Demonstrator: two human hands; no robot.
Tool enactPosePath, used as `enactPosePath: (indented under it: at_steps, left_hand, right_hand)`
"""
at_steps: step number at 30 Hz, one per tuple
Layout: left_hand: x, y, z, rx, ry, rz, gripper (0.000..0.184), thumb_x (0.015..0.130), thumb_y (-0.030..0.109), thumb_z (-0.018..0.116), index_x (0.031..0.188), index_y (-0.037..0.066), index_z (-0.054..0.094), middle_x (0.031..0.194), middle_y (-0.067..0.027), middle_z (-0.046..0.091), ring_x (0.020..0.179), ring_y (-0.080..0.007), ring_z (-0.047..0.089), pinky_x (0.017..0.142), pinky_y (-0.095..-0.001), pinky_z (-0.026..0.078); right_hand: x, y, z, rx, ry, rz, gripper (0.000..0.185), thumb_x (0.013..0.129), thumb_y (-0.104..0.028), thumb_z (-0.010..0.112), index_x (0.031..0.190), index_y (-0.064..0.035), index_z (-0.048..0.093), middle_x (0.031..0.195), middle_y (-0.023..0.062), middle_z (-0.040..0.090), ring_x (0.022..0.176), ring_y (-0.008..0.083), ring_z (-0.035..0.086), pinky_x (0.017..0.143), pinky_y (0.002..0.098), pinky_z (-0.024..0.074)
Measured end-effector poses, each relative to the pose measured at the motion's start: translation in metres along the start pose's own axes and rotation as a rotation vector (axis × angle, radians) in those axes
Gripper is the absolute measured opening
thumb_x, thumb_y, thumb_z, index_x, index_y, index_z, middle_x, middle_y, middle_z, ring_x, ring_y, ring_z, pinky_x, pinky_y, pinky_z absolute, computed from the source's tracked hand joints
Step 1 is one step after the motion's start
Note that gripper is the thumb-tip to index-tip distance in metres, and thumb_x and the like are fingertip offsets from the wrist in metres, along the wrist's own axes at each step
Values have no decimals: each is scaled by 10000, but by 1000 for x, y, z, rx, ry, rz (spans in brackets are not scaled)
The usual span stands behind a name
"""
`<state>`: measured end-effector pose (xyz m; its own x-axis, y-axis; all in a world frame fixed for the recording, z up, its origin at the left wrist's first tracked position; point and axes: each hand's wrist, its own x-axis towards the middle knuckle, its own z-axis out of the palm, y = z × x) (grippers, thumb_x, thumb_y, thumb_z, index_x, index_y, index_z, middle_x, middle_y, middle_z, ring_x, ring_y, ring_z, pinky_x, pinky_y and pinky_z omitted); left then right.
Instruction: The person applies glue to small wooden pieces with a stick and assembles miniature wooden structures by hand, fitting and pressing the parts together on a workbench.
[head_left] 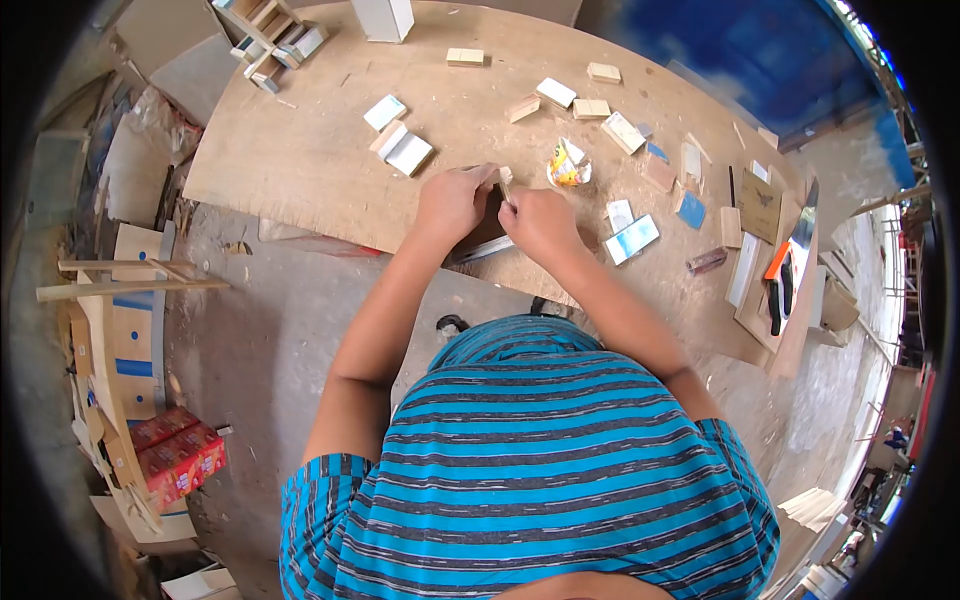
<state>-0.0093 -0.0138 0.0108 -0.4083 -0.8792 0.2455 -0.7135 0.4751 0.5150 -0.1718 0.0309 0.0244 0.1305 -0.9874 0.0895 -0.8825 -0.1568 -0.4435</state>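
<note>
My left hand [452, 204] and my right hand [545, 221] come together over the near edge of the table. My right fingers are closed around a thin, pale stick-like piece [506, 182]; its exact kind is too small to make out. The left fingers are curled in beside its tip, and whatever they grip is hidden by the hand. Just beyond the right hand stands a small yellow and white container [568, 165]. A blue and white block [632, 239] lies to the right of that hand. Beneath the hands, a long dark grey strip [484, 249] rests by the edge.
Several small wooden blocks [591, 109] are scattered over the wooden tabletop [300, 150]. A handsaw [780, 290] with an orange and black handle lies at the right. A stacked wooden structure [268, 40] stands far left. On the floor are a wooden frame [110, 370] and a red package [180, 455].
</note>
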Motion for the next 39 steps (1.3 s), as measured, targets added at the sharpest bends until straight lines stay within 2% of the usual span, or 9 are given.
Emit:
enactPosePath:
  at_steps: [7,17,31,34,37,39]
  left_hand:
    - [-2,3,2,45,5,-30,337,814,82,623,1142,124,684,1002,-140,713,856,-354,675,724,-447,536]
    - [-3,0,7,37,71,15,335,788,56,605,1113,111,662,941,-139,698,845,-352,662,711,-449,530]
    - [-2,-5,11,38,59,26,336,783,50,600,1107,117,660,933,-146,694,859,-363,656,702,-464,523]
    - [-2,-3,7,24,-12,-27,347,806,46,587,1142,98,657,994,-167,696,926,-368,659,762,-449,535]
    - [-3,-9,7,-59,356,179,367,831,54,587,1194,63,643,1114,-196,679,1055,-378,639,868,-427,526]
    - [-10,-19,-9,-182,380,39,405,832,43,573,1234,34,624,1176,-223,652,1122,-388,611,945,-428,493]
  right_hand:
    - [-3,-2,8,-91,36,-6,219,883,-235,617,821,-29,654,686,191,660,656,365,678,616,474,552]
    - [-5,-6,5,-81,24,58,215,888,-246,629,841,-38,662,692,182,663,691,362,684,641,477,553]
    - [-4,-1,13,-46,124,22,225,848,-238,669,765,-30,651,657,195,649,647,385,665,615,488,534]
    - [-3,-1,7,12,75,46,249,869,-256,653,767,-29,653,670,184,654,678,378,668,641,475,537]
    - [-1,8,-2,62,30,66,294,884,-280,645,733,-28,651,655,172,649,678,370,664,640,453,530]
    - [-2,22,-3,159,33,99,323,888,-288,643,701,-26,647,634,164,645,657,352,663,622,433,521]
